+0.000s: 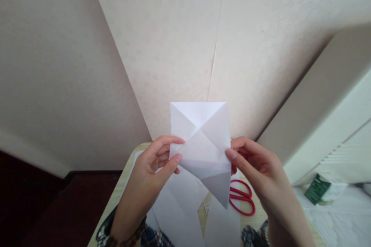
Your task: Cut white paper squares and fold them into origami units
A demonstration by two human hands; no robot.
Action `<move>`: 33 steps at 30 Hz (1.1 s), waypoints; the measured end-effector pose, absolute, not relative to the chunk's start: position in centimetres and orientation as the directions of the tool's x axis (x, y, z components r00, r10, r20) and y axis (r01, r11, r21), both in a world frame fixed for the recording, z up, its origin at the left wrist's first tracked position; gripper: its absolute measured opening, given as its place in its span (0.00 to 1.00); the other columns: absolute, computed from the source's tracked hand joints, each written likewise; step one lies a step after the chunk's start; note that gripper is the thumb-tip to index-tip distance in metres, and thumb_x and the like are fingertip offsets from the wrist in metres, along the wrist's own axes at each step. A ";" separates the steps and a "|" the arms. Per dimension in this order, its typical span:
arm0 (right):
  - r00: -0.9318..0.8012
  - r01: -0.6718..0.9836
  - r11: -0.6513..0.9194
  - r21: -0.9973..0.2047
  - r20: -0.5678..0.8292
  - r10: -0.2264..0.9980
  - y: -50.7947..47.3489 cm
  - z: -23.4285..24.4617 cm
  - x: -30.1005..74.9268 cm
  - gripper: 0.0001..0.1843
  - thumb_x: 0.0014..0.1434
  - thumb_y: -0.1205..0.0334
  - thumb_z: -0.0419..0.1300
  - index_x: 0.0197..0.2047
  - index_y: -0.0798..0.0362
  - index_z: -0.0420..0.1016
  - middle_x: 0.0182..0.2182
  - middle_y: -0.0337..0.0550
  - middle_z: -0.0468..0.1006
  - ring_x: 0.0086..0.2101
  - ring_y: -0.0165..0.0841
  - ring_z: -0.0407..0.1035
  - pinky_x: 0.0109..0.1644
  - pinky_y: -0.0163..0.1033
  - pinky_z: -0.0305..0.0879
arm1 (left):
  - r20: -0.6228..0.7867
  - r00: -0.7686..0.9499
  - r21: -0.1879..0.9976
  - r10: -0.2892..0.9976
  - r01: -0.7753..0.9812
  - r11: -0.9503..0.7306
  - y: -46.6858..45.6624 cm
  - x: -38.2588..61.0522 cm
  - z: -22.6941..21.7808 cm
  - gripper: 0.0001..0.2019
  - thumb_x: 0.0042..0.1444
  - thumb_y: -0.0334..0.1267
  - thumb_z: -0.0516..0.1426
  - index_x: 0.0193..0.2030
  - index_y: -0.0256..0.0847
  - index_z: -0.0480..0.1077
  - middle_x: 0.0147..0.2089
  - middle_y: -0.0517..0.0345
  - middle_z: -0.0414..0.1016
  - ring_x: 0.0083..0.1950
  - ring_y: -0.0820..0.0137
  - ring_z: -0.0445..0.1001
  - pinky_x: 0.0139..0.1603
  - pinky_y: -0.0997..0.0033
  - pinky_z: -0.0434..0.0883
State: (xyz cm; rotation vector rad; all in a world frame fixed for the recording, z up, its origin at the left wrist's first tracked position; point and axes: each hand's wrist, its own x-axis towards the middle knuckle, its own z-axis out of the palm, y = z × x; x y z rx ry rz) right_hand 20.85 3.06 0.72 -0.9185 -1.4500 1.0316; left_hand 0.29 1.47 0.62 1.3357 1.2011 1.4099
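Observation:
I hold a white sheet of folded paper (203, 142) up in the air in front of a corner of the wall. Creases cross it diagonally and one folded corner points down. My left hand (153, 170) pinches its left edge between thumb and fingers. My right hand (255, 166) pinches its right edge the same way. Both hands are closed on the paper.
Below the hands stands a small wooden table (124, 185) with several white sheets (185, 216) lying on it. Red-handled scissors (242, 198) lie on the table to the right. A green packet (317, 189) rests on a white surface at the far right.

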 end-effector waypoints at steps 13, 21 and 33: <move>0.016 -0.026 0.376 -0.926 0.375 0.927 3.4 -0.3 20.7 0.12 0.62 0.66 0.63 0.46 0.41 0.73 0.22 0.28 0.75 0.22 0.24 0.68 0.25 0.25 0.65 | 0.119 0.099 0.987 0.988 -0.116 -0.107 1.6 -1.2 -0.2 0.15 0.57 0.31 0.65 0.51 0.46 0.78 0.47 0.55 0.86 0.46 0.70 0.83 0.46 0.77 0.77; -0.097 0.157 0.421 -0.893 0.410 0.907 3.0 0.3 21.1 0.12 0.57 0.64 0.67 0.44 0.40 0.83 0.32 0.34 0.81 0.29 0.26 0.72 0.31 0.28 0.71 | 0.164 -0.073 0.982 0.984 -0.087 -0.170 1.5 -0.4 0.3 0.09 0.55 0.31 0.66 0.42 0.47 0.82 0.36 0.60 0.86 0.36 0.74 0.82 0.39 0.83 0.77; -0.110 0.212 0.478 -0.853 0.465 0.879 3.3 -0.2 20.9 0.12 0.58 0.67 0.68 0.43 0.41 0.85 0.37 0.38 0.84 0.37 0.33 0.75 0.41 0.37 0.70 | 0.387 -0.169 0.879 0.907 0.365 -0.307 1.1 -0.4 0.3 0.14 0.53 0.35 0.66 0.47 0.50 0.82 0.47 0.59 0.81 0.46 0.64 0.78 0.47 0.69 0.75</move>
